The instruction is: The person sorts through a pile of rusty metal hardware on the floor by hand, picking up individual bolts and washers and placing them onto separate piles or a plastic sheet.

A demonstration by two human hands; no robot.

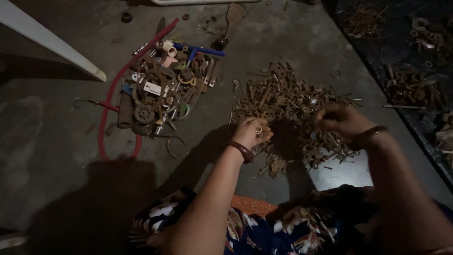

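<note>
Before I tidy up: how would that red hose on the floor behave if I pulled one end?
The red hose lies in a long bend, so it is probably floppy. It runs beside the mixed scrap pile, perhaps under it, so pulling may drag pieces along.

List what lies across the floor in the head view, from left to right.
White board → red hose → mixed scrap pile → left hand → rusty nail and bolt pile → right hand → dark mat with more rusty parts.
</note>
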